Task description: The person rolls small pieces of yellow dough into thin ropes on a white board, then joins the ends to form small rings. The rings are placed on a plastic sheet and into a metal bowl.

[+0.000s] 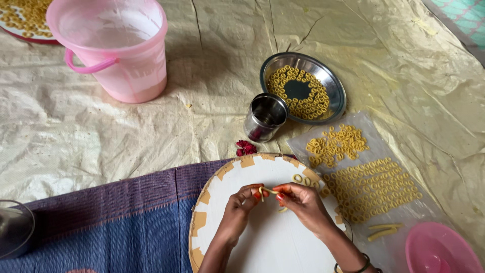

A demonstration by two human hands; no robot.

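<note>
Over the round white board [273,237], our left hand [241,205] and right hand [298,199] both pinch one thin yellow dough strip [268,190], fingers closed on its ends. Right of the board, finished dough rings [369,189] lie in rows on a clear plastic sheet [404,222]. We judge the soft strip could tear if pulled, or we could nudge the loose ring [298,178] just beside our right hand.

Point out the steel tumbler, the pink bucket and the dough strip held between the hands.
steel tumbler [264,119], head view, on its outer wall.
pink bucket [132,71], head view, on its side wall.
dough strip [268,190], head view, on its middle.
</note>
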